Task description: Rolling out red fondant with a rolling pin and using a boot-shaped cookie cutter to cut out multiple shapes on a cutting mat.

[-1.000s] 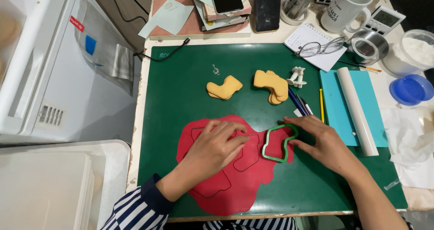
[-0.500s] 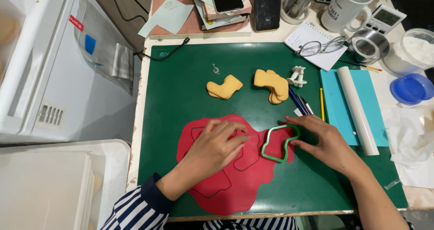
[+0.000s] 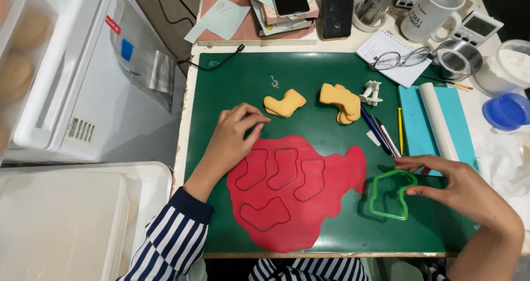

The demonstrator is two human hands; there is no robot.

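A flat sheet of red clay (image 3: 326, 203) lies on the green cutting mat (image 3: 309, 82), with several boot-shaped outlines pressed into it. My right hand (image 3: 458, 190) holds a green boot-shaped cutter (image 3: 392, 195) on the mat just right of the red sheet. My left hand (image 3: 234, 134) hovers over the sheet's upper left corner, fingers curled and pinched together, holding nothing I can see. Two yellow boot cut-outs, one (image 3: 284, 103) near my left hand and a stacked pair (image 3: 342, 101) further right, rest on the mat above the sheet.
A white rolling pin (image 3: 439, 121) lies on a teal sheet at the right, beside pens and thin tools (image 3: 378, 129). Glasses, a notebook, a mug, a tape roll, a blue lid and a phone crowd the desk's back edge. White plastic bins stand left.
My right hand lifted the green cutter off the red sheet and moved it right onto the mat. My left hand slid off the sheet toward its upper left. Pressed outlines are now uncovered.
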